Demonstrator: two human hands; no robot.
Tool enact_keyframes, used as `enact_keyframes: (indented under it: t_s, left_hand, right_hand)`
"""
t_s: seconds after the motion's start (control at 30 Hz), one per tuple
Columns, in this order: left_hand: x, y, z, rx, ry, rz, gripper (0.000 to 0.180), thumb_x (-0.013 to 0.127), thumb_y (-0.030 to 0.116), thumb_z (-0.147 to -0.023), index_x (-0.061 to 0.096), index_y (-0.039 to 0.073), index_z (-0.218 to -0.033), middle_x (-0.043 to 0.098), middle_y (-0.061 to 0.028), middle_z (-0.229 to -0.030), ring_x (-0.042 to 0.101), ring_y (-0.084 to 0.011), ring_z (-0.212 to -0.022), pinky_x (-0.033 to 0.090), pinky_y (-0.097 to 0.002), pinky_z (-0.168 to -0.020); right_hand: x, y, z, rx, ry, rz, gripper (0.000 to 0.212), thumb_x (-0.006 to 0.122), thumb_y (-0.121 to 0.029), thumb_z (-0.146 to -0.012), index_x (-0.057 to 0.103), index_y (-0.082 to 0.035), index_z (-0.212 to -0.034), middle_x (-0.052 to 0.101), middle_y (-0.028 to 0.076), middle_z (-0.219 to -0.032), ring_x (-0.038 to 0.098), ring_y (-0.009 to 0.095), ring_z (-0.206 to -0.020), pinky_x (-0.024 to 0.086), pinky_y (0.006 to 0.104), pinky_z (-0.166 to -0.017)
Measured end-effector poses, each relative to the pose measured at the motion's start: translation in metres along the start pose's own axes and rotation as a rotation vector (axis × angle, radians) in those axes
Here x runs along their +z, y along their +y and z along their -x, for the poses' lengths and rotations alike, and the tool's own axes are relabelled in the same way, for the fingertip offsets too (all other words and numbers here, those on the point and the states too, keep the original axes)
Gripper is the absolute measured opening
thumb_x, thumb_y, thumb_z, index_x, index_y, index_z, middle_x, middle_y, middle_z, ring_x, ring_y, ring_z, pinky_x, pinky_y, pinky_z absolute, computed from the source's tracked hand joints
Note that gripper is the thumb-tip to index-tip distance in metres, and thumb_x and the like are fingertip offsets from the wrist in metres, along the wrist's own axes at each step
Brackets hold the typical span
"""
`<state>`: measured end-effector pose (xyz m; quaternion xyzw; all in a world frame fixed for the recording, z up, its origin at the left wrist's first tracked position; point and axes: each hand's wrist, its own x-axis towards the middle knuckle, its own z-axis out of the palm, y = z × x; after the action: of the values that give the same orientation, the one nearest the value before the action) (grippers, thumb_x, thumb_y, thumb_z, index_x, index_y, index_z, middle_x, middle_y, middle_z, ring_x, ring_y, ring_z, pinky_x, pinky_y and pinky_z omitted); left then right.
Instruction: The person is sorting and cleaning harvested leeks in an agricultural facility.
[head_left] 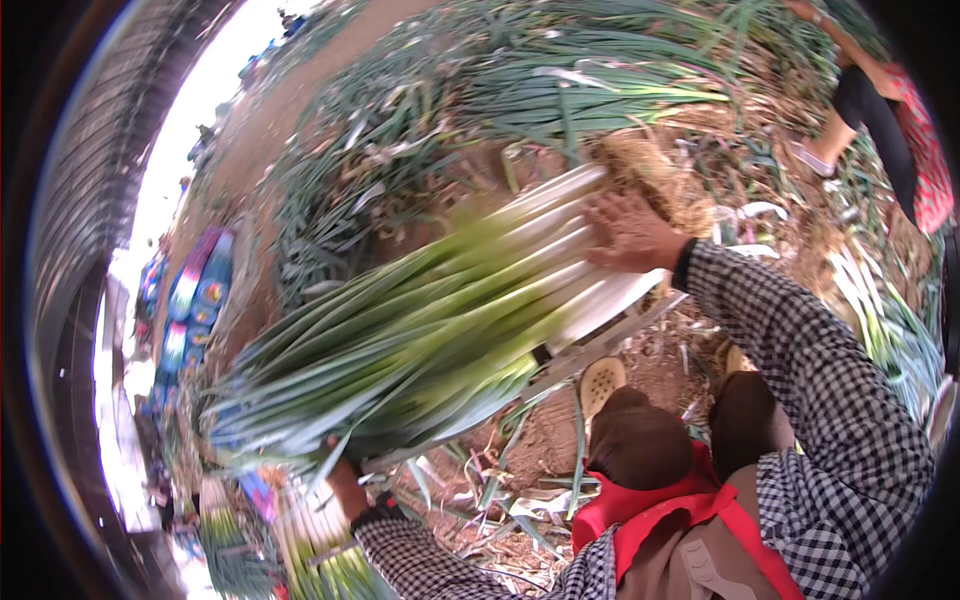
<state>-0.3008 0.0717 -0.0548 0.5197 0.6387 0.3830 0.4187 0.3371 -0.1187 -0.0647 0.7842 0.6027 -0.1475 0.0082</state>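
A wide bundle of long green onions [430, 310] lies slantwise in front of me, white ends to the right and green leaves to the left. It rests over a narrow wooden rail [595, 350]. My right hand [627, 232] lies across the white stalks near their root ends, its fingers spread. Down at the leafy end, my left hand [345, 487] is against the underside of the leaves, which hide its fingers. Some of the stalks are blurred by motion.
Piles of loose green onions [590, 90] cover the ground beyond. Tied bundles [320, 535] stand at the lower left, beside colourful packages [195, 300] further off. Another person's leg [850, 125] shows at the upper right. More onions [880, 300] lie at the right.
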Motion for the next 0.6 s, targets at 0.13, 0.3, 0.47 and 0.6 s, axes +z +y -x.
enact_keyframes:
  t_s: [0.13,0.3,0.47,0.6]
  left_hand:
    - [-0.075,-0.063,0.046,0.429,0.205,-0.585,0.039,0.056,0.030,-0.100,0.061,0.000,-0.125,0.065,-0.0094,-0.095,0.060,-0.0258,-0.079,0.049,-0.0443,-0.079]
    - [0.050,-0.016,0.105,0.601,-0.033,-0.861,0.035,0.054,0.022,-0.100,0.059,-0.001,-0.126,0.064,-0.0143,-0.106,0.061,-0.0303,-0.092,0.047,-0.0462,-0.087]
    - [0.165,0.062,0.235,0.756,-0.222,-1.239,0.032,0.052,0.012,-0.099,0.057,-0.003,-0.127,0.063,-0.0204,-0.120,0.061,-0.0358,-0.108,0.046,-0.0486,-0.099]
    - [0.264,0.134,0.164,1.223,-0.054,-0.977,0.035,0.047,0.017,-0.102,0.055,0.002,-0.132,0.053,-0.0162,-0.140,0.046,-0.0348,-0.134,0.032,-0.0496,-0.112]
  right_hand:
    - [-0.004,-0.002,-0.003,-0.040,0.035,-0.053,0.089,0.023,-0.073,-0.095,0.013,-0.011,-0.159,0.011,0.016,-0.165,0.008,0.033,-0.153,-0.001,0.0504,-0.123]
    - [0.000,-0.008,-0.005,-0.043,0.040,-0.023,0.087,0.019,-0.072,-0.096,0.014,-0.012,-0.159,0.010,0.014,-0.166,0.007,0.031,-0.153,-0.002,0.0499,-0.123]
    - [-0.001,-0.004,0.003,-0.050,0.031,-0.101,0.085,0.018,-0.070,-0.097,0.014,-0.013,-0.159,0.010,0.014,-0.166,0.006,0.031,-0.153,-0.004,0.0504,-0.123]
    - [-0.010,-0.006,0.007,-0.031,0.025,-0.133,0.082,0.020,-0.068,-0.098,0.014,-0.014,-0.159,0.009,0.013,-0.166,0.005,0.030,-0.153,-0.005,0.0496,-0.123]
